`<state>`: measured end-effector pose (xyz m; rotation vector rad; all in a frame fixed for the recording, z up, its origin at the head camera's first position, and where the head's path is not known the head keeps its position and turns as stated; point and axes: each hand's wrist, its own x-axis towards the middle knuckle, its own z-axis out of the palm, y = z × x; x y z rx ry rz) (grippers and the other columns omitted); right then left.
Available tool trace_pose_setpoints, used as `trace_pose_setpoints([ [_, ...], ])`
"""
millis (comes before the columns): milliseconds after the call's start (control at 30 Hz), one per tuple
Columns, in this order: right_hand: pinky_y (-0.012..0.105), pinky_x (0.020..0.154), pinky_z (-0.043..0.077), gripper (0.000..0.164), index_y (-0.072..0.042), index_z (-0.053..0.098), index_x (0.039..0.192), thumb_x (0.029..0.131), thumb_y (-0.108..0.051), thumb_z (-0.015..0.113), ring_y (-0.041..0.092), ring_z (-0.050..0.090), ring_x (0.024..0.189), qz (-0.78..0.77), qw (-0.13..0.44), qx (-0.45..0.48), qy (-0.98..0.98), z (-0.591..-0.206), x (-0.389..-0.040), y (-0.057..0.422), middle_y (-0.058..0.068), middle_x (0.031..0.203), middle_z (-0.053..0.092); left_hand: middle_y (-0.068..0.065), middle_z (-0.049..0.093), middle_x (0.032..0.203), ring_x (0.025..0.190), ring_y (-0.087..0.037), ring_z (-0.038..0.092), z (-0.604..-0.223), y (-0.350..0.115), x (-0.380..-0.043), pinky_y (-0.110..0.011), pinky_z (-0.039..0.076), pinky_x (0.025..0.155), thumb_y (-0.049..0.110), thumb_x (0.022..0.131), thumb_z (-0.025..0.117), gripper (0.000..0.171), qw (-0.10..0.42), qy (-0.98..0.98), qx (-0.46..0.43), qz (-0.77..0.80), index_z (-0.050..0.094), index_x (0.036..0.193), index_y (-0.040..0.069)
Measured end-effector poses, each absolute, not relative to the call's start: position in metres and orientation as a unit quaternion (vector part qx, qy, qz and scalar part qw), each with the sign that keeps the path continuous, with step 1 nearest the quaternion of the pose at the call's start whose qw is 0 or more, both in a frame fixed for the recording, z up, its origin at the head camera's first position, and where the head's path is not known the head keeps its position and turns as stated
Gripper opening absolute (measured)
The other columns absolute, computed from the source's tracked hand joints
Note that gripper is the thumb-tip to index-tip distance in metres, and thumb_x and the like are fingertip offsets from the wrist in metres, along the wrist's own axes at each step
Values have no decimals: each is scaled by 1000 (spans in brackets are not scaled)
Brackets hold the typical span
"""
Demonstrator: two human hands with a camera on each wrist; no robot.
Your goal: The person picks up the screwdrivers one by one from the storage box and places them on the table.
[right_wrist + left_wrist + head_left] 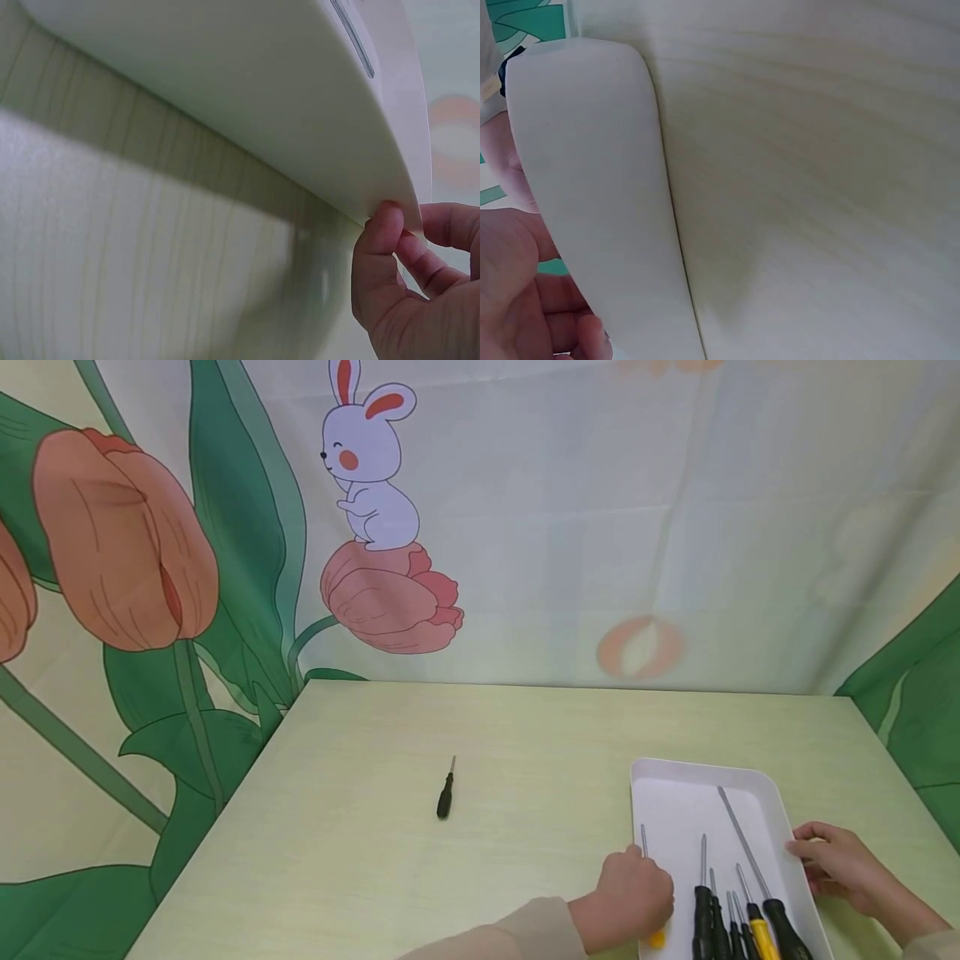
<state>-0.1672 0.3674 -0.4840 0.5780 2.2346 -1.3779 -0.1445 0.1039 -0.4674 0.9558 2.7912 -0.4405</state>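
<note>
A white tray [678, 793] lies at the right side of the table, holding several screwdrivers. Against its left rim is my left hand [633, 893], fingers curled; in the left wrist view they meet the rim. That hand hides the middle of a screwdriver, leaving its shaft and yellow handle end [657, 938] showing. My right hand [843, 864] pinches the opposite rim, with a fingertip [386, 221] against the outer wall. Inside the tray are black-handled screwdrivers [702, 910], a black-and-yellow one [762, 935] and a long one [783, 931].
One small black screwdriver [445, 797] lies alone on the pale wooden table [360, 868], left of the tray. Behind the table hangs a printed cloth [547, 527] with tulips and a rabbit, close to the back edge.
</note>
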Motion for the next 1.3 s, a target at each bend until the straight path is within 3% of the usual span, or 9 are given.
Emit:
trace_pose_setpoints([
  [467,30,57,46,33,9,39,106,86,-16,49,15,52,63,-507,218,200,810,-483,-165,366,0,74,53,6,45,50,48,-10,41,-471,108,-150,-26,31,40,42,85,50,35,56,959,264,-90,55,58,21],
  [633,30,57,46,33,9,39,106,86,-15,49,15,52,63,-508,216,198,810,-484,-165,366,0,73,53,6,46,52,50,-11,42,-470,112,-153,-26,32,44,42,85,52,31,80,963,244,-84,57,62,22],
  [1300,30,58,46,34,9,39,107,87,-17,49,15,51,64,-507,219,201,809,-485,-166,367,1,74,53,6,51,56,53,-10,42,-477,117,-158,-26,32,47,42,81,56,23,66,969,222,-86,59,74,20],
])
